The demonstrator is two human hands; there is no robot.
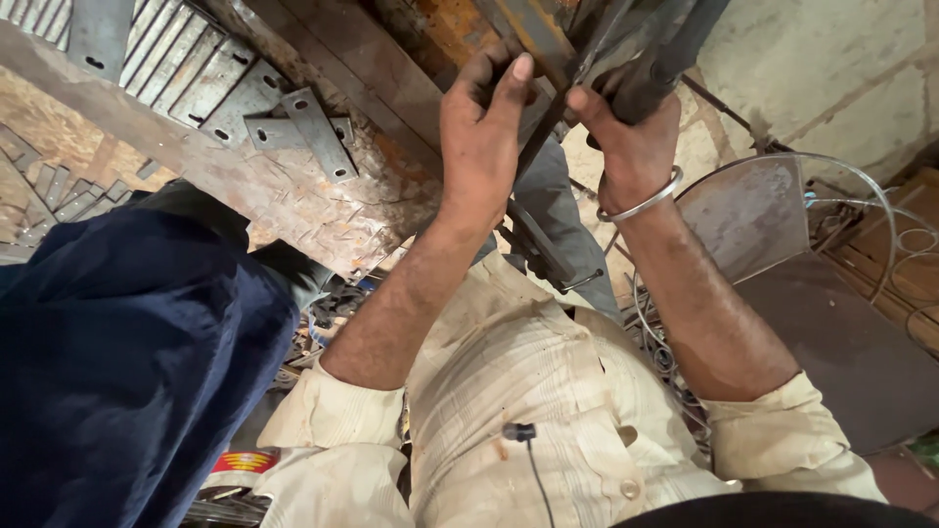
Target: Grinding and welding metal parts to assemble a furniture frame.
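My left hand (481,127) reaches up to a rusty metal bar (533,39) on the workbench, fingers curled over its edge and holding it. My right hand (631,137), a silver bangle on its wrist, is closed around the dark handle of a tool (657,61) that comes in from the top of the view. A thin dark metal rod (544,132) runs between the two hands. Both sleeves of my cream shirt are rolled to the elbow.
Several slotted flat steel plates (293,122) lie on the rusty checkered bench top (293,205). A person in dark blue cloth (117,362) stands close at the left. Wire hoops (861,210) and a metal sheet (753,210) sit at the right.
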